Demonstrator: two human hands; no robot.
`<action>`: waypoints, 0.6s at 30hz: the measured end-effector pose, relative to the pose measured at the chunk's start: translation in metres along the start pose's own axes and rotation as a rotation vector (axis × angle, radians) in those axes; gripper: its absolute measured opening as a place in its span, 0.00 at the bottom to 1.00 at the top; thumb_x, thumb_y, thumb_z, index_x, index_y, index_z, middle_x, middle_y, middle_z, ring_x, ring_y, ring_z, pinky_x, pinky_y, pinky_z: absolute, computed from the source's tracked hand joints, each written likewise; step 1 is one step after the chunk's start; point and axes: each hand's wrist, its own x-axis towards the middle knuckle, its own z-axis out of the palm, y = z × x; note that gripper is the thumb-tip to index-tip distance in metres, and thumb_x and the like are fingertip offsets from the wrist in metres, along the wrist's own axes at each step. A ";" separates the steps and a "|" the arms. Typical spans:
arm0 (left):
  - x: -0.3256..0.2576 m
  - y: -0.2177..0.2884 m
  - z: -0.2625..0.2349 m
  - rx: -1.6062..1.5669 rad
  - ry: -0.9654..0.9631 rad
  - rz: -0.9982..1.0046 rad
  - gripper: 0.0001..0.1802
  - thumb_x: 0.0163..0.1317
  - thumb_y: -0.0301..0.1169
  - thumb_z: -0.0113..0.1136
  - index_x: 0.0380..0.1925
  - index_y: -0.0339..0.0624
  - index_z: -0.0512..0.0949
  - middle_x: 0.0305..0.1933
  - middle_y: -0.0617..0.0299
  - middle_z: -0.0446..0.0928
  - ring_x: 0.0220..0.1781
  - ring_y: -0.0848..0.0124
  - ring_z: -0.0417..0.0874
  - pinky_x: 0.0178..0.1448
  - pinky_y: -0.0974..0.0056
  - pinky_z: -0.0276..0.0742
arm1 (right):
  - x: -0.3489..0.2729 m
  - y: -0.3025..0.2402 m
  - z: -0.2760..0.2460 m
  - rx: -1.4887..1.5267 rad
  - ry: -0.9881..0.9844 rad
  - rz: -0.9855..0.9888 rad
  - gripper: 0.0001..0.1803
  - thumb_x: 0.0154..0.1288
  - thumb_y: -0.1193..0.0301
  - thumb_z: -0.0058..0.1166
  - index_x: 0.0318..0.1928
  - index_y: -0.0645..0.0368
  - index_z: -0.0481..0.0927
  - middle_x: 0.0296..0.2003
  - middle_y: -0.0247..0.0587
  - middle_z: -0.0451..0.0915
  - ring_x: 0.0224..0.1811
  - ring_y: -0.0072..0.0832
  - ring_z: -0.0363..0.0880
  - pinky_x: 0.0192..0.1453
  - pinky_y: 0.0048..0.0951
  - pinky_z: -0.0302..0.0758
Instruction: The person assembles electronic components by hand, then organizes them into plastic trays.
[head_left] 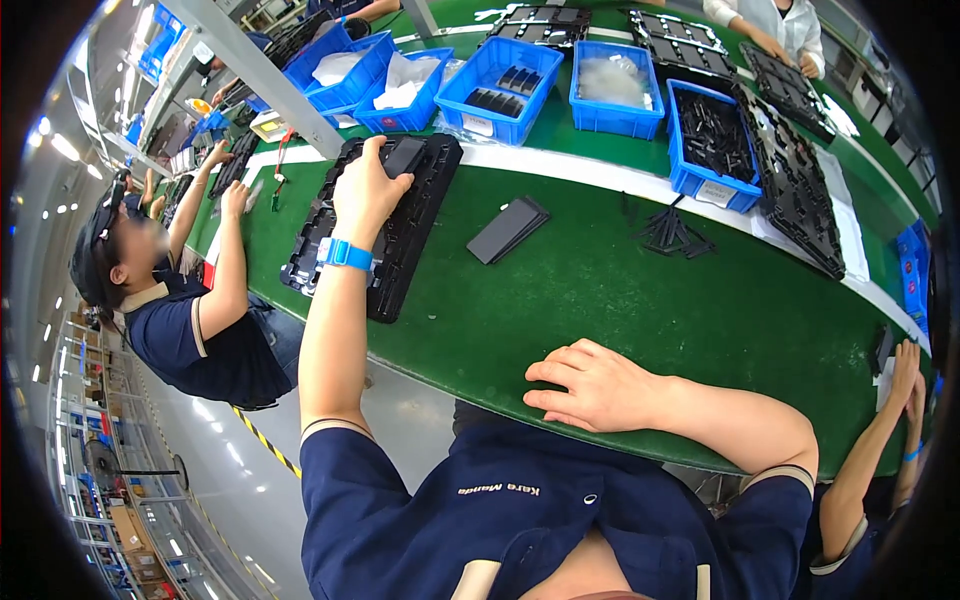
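My left hand [366, 190] reaches out over a black moulded tray [400, 262] on the green belt and grips a small flat black part [403, 155] at the tray's far end. A blue band sits on that wrist. My right hand [592, 385] lies flat near the belt's front edge, fingers loosely curled, holding nothing. A stack of flat dark panels [507, 229] lies on the belt to the right of the tray, apart from both hands.
Several blue bins [500, 72] stand beyond a white stripe, some with black parts [712, 135] or clear bags. Black trays [800, 190] line the far right. A pile of thin black pieces [672, 235] lies mid-belt. One person works at my left [190, 320]; other people's hands show right [905, 375] and across [770, 40].
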 end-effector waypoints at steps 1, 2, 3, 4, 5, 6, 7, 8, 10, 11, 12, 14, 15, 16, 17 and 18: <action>0.001 0.000 -0.001 0.002 0.016 -0.005 0.36 0.46 0.40 0.70 0.57 0.46 0.69 0.44 0.47 0.81 0.46 0.51 0.82 0.49 0.52 0.78 | 0.000 0.000 0.000 0.008 -0.002 0.002 0.16 0.56 0.63 0.62 0.43 0.53 0.78 0.47 0.39 0.75 0.51 0.33 0.74 0.52 0.35 0.71; 0.001 -0.001 -0.001 0.004 0.031 -0.010 0.36 0.46 0.40 0.70 0.57 0.46 0.69 0.43 0.47 0.81 0.46 0.51 0.82 0.49 0.52 0.78 | 0.000 0.000 0.000 0.008 -0.002 0.002 0.16 0.56 0.63 0.62 0.43 0.53 0.78 0.47 0.39 0.75 0.51 0.33 0.74 0.52 0.35 0.71; 0.003 -0.003 -0.002 0.004 0.032 -0.010 0.36 0.46 0.40 0.70 0.57 0.46 0.69 0.43 0.47 0.81 0.46 0.51 0.82 0.49 0.52 0.78 | -0.001 0.000 0.000 0.006 -0.001 0.001 0.15 0.56 0.63 0.62 0.43 0.53 0.78 0.47 0.39 0.75 0.51 0.33 0.74 0.52 0.35 0.71; 0.004 -0.007 -0.003 0.003 0.075 -0.018 0.36 0.46 0.41 0.70 0.57 0.49 0.70 0.42 0.48 0.82 0.44 0.52 0.83 0.48 0.53 0.79 | -0.001 0.000 0.001 0.005 0.000 0.000 0.15 0.56 0.63 0.62 0.43 0.53 0.78 0.48 0.39 0.75 0.51 0.33 0.74 0.52 0.35 0.71; 0.006 -0.012 -0.004 0.002 0.118 -0.027 0.36 0.45 0.42 0.71 0.57 0.51 0.70 0.41 0.50 0.83 0.42 0.53 0.84 0.46 0.54 0.80 | 0.000 0.000 0.001 0.006 0.001 -0.001 0.15 0.56 0.63 0.62 0.43 0.53 0.78 0.48 0.39 0.75 0.51 0.33 0.74 0.52 0.35 0.71; 0.009 -0.019 -0.006 -0.006 0.126 -0.039 0.35 0.46 0.42 0.71 0.56 0.52 0.71 0.40 0.51 0.83 0.41 0.54 0.85 0.45 0.54 0.79 | 0.000 -0.001 0.000 0.008 -0.007 0.003 0.15 0.56 0.63 0.61 0.43 0.53 0.78 0.48 0.39 0.75 0.51 0.33 0.74 0.52 0.35 0.71; 0.011 -0.022 -0.008 -0.005 0.150 -0.045 0.35 0.46 0.43 0.71 0.56 0.52 0.71 0.40 0.52 0.83 0.41 0.55 0.85 0.44 0.54 0.79 | 0.000 -0.001 -0.001 0.009 -0.014 0.007 0.15 0.56 0.63 0.61 0.43 0.53 0.78 0.48 0.39 0.75 0.51 0.33 0.74 0.52 0.35 0.71; 0.013 -0.026 -0.010 0.024 0.142 -0.071 0.35 0.46 0.43 0.71 0.56 0.53 0.71 0.40 0.52 0.83 0.41 0.55 0.85 0.44 0.54 0.79 | -0.001 0.000 -0.001 0.010 -0.012 0.005 0.15 0.56 0.63 0.61 0.43 0.53 0.78 0.48 0.39 0.75 0.51 0.33 0.74 0.52 0.35 0.71; 0.014 -0.032 -0.013 0.056 0.136 -0.095 0.36 0.45 0.44 0.71 0.57 0.53 0.71 0.41 0.53 0.83 0.41 0.55 0.85 0.45 0.54 0.79 | -0.001 0.000 0.000 0.025 -0.010 0.007 0.15 0.57 0.63 0.61 0.43 0.53 0.78 0.48 0.39 0.75 0.51 0.33 0.74 0.52 0.35 0.71; 0.013 -0.033 -0.014 0.068 0.098 -0.121 0.36 0.46 0.43 0.71 0.57 0.53 0.70 0.42 0.52 0.82 0.44 0.54 0.84 0.46 0.54 0.79 | -0.001 0.001 -0.001 0.025 -0.007 0.005 0.15 0.57 0.63 0.61 0.43 0.53 0.78 0.48 0.39 0.75 0.51 0.33 0.74 0.52 0.35 0.71; 0.011 -0.034 -0.015 0.080 0.059 -0.148 0.35 0.47 0.43 0.71 0.57 0.53 0.70 0.44 0.50 0.82 0.46 0.53 0.83 0.48 0.53 0.79 | -0.001 0.001 -0.001 0.025 -0.009 0.004 0.15 0.57 0.63 0.61 0.43 0.53 0.78 0.48 0.39 0.75 0.50 0.33 0.74 0.52 0.35 0.71; 0.009 -0.036 -0.013 0.091 0.036 -0.163 0.36 0.46 0.44 0.71 0.57 0.53 0.70 0.45 0.50 0.82 0.47 0.53 0.83 0.49 0.53 0.79 | -0.001 0.001 -0.001 0.027 -0.013 0.004 0.15 0.57 0.63 0.61 0.43 0.53 0.78 0.48 0.39 0.75 0.50 0.33 0.74 0.52 0.35 0.71; 0.008 -0.037 -0.011 0.100 0.012 -0.179 0.36 0.46 0.44 0.71 0.57 0.54 0.70 0.45 0.50 0.82 0.47 0.53 0.83 0.49 0.53 0.79 | -0.001 0.001 -0.001 0.030 -0.011 0.004 0.15 0.57 0.63 0.61 0.44 0.53 0.78 0.48 0.39 0.75 0.50 0.33 0.74 0.52 0.35 0.71; 0.010 -0.037 -0.008 0.093 0.000 -0.193 0.37 0.46 0.44 0.71 0.58 0.54 0.69 0.45 0.50 0.82 0.48 0.53 0.83 0.49 0.53 0.79 | -0.001 0.001 0.000 0.032 -0.011 0.004 0.15 0.57 0.63 0.61 0.44 0.53 0.78 0.48 0.39 0.75 0.50 0.33 0.74 0.52 0.35 0.71; 0.011 -0.038 -0.006 0.091 -0.001 -0.194 0.37 0.46 0.44 0.71 0.58 0.54 0.69 0.45 0.50 0.82 0.48 0.53 0.83 0.49 0.53 0.79 | -0.001 0.002 0.000 0.032 -0.013 0.005 0.15 0.57 0.63 0.61 0.44 0.53 0.78 0.48 0.39 0.75 0.50 0.33 0.74 0.52 0.35 0.71; 0.013 -0.038 -0.004 0.089 0.012 -0.177 0.36 0.46 0.45 0.71 0.58 0.54 0.69 0.46 0.50 0.82 0.48 0.53 0.83 0.49 0.53 0.79 | -0.001 0.002 0.000 0.033 -0.012 0.006 0.15 0.58 0.63 0.61 0.44 0.53 0.78 0.48 0.39 0.75 0.50 0.33 0.74 0.52 0.35 0.71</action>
